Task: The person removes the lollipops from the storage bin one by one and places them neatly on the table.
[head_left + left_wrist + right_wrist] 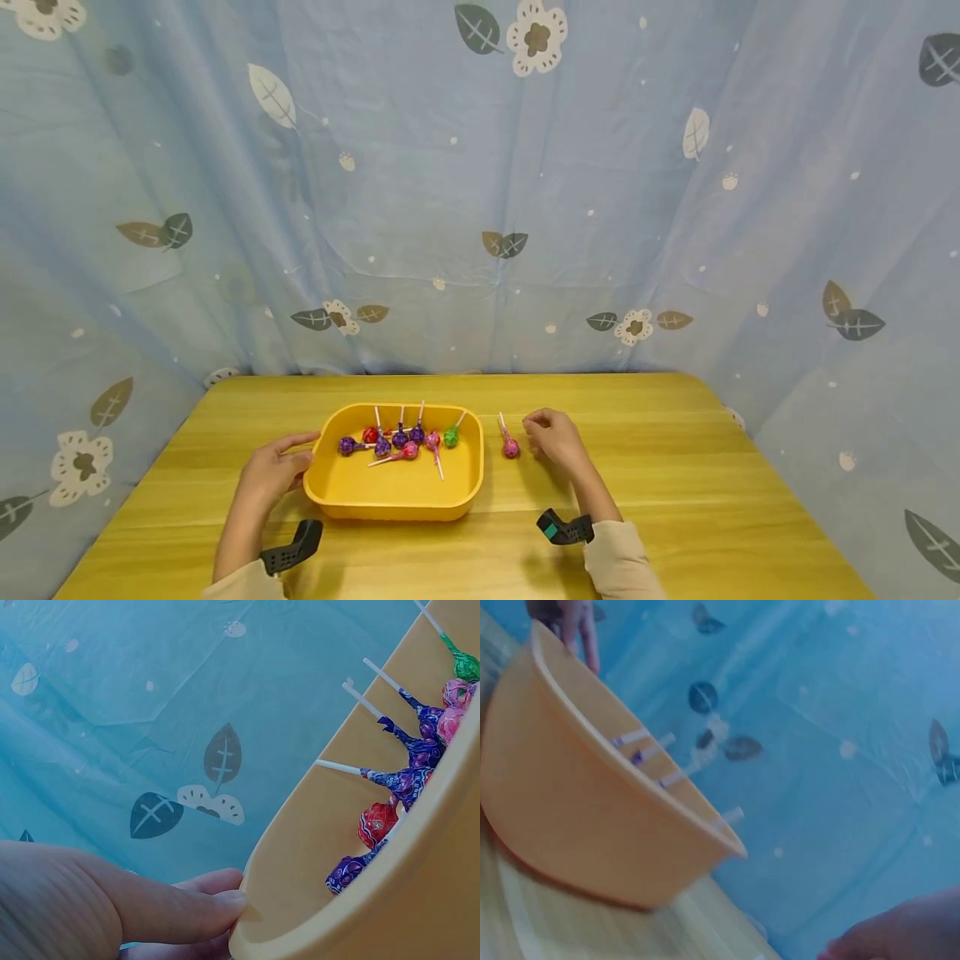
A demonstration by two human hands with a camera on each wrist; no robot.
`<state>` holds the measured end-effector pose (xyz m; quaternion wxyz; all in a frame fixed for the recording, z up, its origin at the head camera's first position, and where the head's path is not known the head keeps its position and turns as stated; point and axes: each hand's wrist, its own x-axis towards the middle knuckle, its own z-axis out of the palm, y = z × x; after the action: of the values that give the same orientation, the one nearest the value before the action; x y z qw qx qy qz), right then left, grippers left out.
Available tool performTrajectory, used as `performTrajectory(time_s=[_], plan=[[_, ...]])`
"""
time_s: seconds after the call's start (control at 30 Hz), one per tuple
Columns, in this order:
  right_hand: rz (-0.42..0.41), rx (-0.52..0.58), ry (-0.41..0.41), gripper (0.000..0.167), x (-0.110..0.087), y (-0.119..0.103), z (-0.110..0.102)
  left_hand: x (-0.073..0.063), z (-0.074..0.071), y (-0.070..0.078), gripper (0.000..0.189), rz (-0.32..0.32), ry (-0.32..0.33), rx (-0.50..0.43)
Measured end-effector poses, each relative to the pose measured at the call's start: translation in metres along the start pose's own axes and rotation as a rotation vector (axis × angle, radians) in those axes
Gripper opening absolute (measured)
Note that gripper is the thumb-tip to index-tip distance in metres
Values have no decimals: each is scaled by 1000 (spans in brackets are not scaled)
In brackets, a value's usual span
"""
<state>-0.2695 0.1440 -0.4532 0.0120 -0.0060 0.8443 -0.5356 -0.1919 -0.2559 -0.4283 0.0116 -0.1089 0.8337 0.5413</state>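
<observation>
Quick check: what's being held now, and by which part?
The left hand touches the left rim of the yellow tray; whether it grips, I can't tell. The right hand shows nothing held.

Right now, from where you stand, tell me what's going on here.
A person at a yellow wood-grain table has their left hand against the left end of a yellow, rounded-rectangular plastic bin. Inside lie purple, red, pink and green wrapped lollipops on white sticks. One pink-wrapped lollipop lies outside on the table, right of the bin, with the right hand close beside it, not holding it.
</observation>
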Motion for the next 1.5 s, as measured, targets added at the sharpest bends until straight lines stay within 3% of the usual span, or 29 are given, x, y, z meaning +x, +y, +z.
performTrajectory(time_s=[0.1, 0.23, 0.37, 0.63, 0.8, 1.1, 1.5], plan=[[-75, 63, 32, 22, -5, -9, 5, -1, 1, -1, 43, 12, 3, 6], [-123, 191, 16, 22, -9, -23, 14, -1, 2, -2, 42, 15, 7, 13], [-141, 294, -39, 24, -10, -36, 24, -1, 1, -3, 43, 13, 8, 10], [-151, 325, -208, 28, -13, -47, 47, -3, 3, -3, 42, 2, 20, 13], [-159, 288, -288, 29, -10, -54, 64, -3, 3, -2, 43, 12, 9, 9], [-181, 118, -408, 26, -3, -68, 91, -4, 0, -3, 43, 9, 5, -14], [-130, -17, -435, 19, 12, -75, 113, -3, 0, -1, 42, 15, 7, -12]])
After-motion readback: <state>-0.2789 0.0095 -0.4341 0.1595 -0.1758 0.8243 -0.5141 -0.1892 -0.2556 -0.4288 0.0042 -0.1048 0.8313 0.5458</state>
